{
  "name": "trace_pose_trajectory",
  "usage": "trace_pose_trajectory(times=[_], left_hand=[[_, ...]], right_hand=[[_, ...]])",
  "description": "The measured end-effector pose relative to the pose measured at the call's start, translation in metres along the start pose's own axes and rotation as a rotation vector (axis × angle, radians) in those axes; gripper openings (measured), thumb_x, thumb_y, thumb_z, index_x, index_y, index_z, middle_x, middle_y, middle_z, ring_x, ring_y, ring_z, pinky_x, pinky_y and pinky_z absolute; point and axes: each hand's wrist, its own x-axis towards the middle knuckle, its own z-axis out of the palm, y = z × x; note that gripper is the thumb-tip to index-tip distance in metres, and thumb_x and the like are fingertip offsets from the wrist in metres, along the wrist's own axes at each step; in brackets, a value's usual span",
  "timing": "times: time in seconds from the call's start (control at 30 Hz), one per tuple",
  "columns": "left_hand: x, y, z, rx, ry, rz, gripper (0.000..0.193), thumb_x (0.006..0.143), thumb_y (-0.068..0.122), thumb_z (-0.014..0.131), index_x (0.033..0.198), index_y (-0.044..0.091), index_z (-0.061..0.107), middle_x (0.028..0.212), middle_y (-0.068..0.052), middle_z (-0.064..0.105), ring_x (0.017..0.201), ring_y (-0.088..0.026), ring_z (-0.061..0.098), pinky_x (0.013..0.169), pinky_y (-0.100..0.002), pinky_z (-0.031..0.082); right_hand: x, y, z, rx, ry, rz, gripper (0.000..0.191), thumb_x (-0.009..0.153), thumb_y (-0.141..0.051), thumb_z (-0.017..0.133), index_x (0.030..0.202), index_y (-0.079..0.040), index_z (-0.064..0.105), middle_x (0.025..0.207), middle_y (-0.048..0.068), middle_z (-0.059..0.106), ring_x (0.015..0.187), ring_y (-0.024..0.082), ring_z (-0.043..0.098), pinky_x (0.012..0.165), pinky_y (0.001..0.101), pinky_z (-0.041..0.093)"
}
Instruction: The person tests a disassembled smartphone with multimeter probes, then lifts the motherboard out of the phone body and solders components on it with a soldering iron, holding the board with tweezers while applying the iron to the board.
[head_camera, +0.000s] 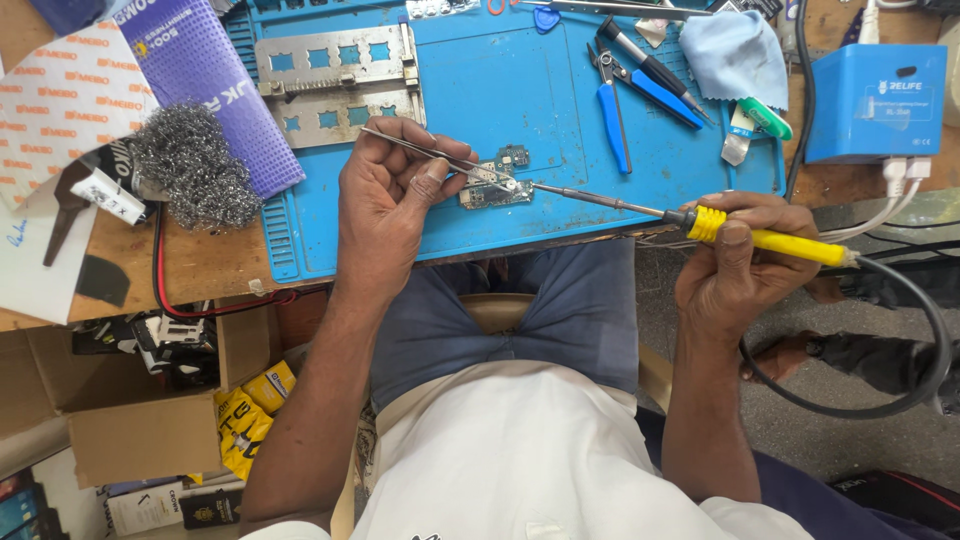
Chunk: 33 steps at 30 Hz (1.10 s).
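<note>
On blue mat (520, 90), circuit board (497, 190), tweezers (430, 152), soldering iron (700, 222)

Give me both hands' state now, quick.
Left hand: closed on metal tweezers, tips at the small circuit board.
Right hand: closed on yellow-handled soldering iron.

Place: a small electronics repair workshop.
Bench: wooden bench (205, 265) with a blue repair mat (480, 90).
Tools: yellow-handled soldering iron (700, 222), tweezers (430, 155), blue cutters (610, 100), steel-wool tip cleaner (195, 165).
Work: small circuit board (497, 192).
</note>
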Motion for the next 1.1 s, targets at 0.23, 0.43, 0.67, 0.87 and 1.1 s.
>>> trace_pose_trajectory(times=[0.23, 0.43, 0.67, 0.87, 1.1], left_hand=[[0.001, -0.0009, -0.0004, 0.022, -0.002, 0.008, 0.018, 0.108, -0.004, 0.057, 0.12, 0.006, 0.05, 0.118, -0.013, 0.071, 0.116, -0.019, 0.072, 0.101, -0.033, 0.065], [0.0006, -0.0014, -0.0014, 0.027, 0.006, 0.018, 0.018, 0.108, -0.002, 0.058, 0.121, 0.006, 0.05, 0.119, -0.014, 0.071, 0.116, -0.02, 0.072, 0.1, -0.032, 0.066], [0.0019, -0.0015, -0.0013, 0.038, 0.009, 0.012, 0.018, 0.107, -0.002, 0.059, 0.121, 0.006, 0.05, 0.119, -0.014, 0.071, 0.116, -0.02, 0.072, 0.099, -0.032, 0.066], [0.0001, -0.0019, -0.0002, 0.027, -0.008, 0.022, 0.017, 0.108, -0.003, 0.058, 0.121, 0.006, 0.05, 0.118, -0.013, 0.071, 0.116, -0.019, 0.072, 0.1, -0.032, 0.066], [0.0009, -0.0019, 0.001, 0.041, -0.042, 0.016, 0.017, 0.108, -0.004, 0.058, 0.12, 0.006, 0.05, 0.118, -0.013, 0.071, 0.116, -0.018, 0.072, 0.098, -0.031, 0.065]], right_hand=[[-0.0029, 0.0055, -0.0002, -0.008, -0.004, 0.001, 0.024, 0.106, -0.01, 0.08, 0.106, -0.002, 0.057, 0.099, 0.016, 0.067, 0.095, 0.022, 0.072, 0.088, 0.0342, 0.066], [-0.003, 0.0074, 0.0028, 0.02, 0.001, 0.027, 0.024, 0.105, -0.01, 0.08, 0.109, -0.004, 0.057, 0.098, 0.015, 0.067, 0.094, 0.021, 0.072, 0.088, 0.0366, 0.067], [-0.0021, 0.0075, 0.0053, 0.021, 0.003, 0.037, 0.025, 0.106, -0.01, 0.08, 0.11, -0.004, 0.056, 0.099, 0.015, 0.066, 0.095, 0.021, 0.071, 0.089, 0.0372, 0.067], [-0.0039, 0.0091, 0.0044, 0.039, 0.001, 0.044, 0.026, 0.105, -0.011, 0.08, 0.11, -0.004, 0.056, 0.099, 0.015, 0.066, 0.095, 0.021, 0.071, 0.089, 0.0368, 0.067], [-0.0042, 0.0086, 0.0029, 0.052, 0.003, 0.059, 0.025, 0.105, -0.012, 0.08, 0.111, -0.004, 0.057, 0.099, 0.016, 0.067, 0.093, 0.021, 0.071, 0.088, 0.036, 0.067]])
